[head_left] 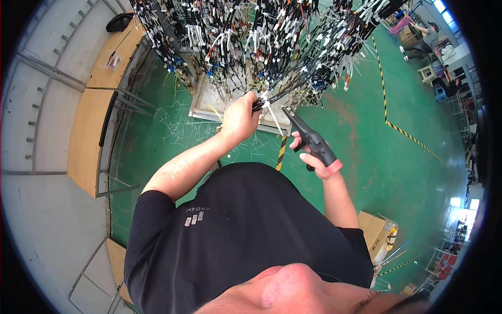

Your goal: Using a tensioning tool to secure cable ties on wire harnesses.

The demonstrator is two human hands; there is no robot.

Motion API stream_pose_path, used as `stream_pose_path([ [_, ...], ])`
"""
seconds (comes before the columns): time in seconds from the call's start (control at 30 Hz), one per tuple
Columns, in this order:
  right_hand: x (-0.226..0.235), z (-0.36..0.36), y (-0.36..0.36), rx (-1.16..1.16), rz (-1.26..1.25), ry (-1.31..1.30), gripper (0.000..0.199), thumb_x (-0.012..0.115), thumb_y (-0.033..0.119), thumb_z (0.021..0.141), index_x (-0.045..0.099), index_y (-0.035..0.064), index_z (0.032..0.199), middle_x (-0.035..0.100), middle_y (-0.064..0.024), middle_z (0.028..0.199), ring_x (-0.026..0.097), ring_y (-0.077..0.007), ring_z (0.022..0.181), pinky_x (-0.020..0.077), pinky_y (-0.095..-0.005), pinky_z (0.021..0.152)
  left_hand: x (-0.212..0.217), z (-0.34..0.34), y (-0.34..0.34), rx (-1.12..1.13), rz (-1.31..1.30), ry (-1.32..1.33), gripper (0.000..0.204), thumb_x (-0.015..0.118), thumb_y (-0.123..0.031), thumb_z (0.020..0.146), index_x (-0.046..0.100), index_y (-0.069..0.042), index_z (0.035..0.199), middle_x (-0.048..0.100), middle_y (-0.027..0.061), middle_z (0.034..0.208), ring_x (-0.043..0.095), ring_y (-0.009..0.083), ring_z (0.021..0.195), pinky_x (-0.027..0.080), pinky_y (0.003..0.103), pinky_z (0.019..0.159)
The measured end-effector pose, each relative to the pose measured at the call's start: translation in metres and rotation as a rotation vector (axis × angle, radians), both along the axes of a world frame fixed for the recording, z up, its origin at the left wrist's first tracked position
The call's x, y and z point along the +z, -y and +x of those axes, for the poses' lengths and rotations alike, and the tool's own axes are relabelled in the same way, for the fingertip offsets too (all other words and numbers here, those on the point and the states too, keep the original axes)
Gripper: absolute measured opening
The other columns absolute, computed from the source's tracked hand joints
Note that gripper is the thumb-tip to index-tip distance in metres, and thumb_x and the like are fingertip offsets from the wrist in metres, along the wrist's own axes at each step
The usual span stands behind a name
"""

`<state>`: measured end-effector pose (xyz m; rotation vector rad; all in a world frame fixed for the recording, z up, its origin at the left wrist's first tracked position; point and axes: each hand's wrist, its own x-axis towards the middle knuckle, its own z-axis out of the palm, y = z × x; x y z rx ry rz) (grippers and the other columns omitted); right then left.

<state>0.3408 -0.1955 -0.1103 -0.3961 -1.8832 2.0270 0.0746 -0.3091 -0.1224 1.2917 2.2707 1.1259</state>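
My left hand (240, 119) is closed around a bundle of thin black cables (282, 91), part of the hanging wire harnesses. A white cable tie (274, 118) goes round this bundle beside my fingers, and its long tail sticks out toward me. To the right, my right hand (320, 168) grips a black cable tie gun (312, 142) with a red band at its rear end. The gun's nose points up and left, close to the tie's tail but apart from it. My palm and the gun's body hide part of the handle.
Dense harnesses (235, 42) with white connectors hang over a white tray (209, 104). Cut tie ends litter the green floor (172, 125). Wooden-topped tables (86, 136) line the left wall. A cardboard box (374, 233) stands at lower right; a person (426, 42) works far right.
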Motion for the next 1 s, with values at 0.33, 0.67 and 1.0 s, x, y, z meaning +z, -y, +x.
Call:
stream_pose_path([
  [0.33,0.012,-0.006,0.028,-0.012,-0.161,0.016,0.055,0.065,0.003,0.087,0.059,0.0006,0.142,0.066,-0.006,0.113,0.062,-0.016,0.109,0.0497,-0.0336,0.097,0.008,0.005,0.009,-0.082,0.055,-0.55,0.022,0.069,-0.006,0.085,0.061,-0.009,0.105,0.063,0.0082,0.095,0.065,0.0311,0.095,0.057,0.043,0.076],
  [0.67,0.022,-0.004,0.023,0.02,-0.138,0.061,0.056,0.067,0.001,0.088,0.058,-0.0018,0.143,0.066,-0.0059,0.115,0.062,-0.0169,0.11,0.0498,-0.0342,0.102,0.02,0.001,0.014,-0.184,-0.006,-0.677,0.053,0.065,-0.007,0.085,0.063,-0.01,0.138,0.06,0.0055,0.102,0.063,0.0256,0.103,0.06,0.038,0.075],
  [1.0,0.029,-0.014,0.023,0.042,0.015,0.121,0.055,0.069,0.001,0.085,0.061,-0.0006,0.139,0.066,-0.0047,0.112,0.062,-0.0171,0.106,0.0492,-0.0339,0.1,0.023,0.003,0.013,-0.208,-0.04,-0.66,0.057,0.065,-0.006,0.086,0.06,-0.008,0.142,0.058,0.0061,0.1,0.062,0.0256,0.102,0.059,0.038,0.077],
])
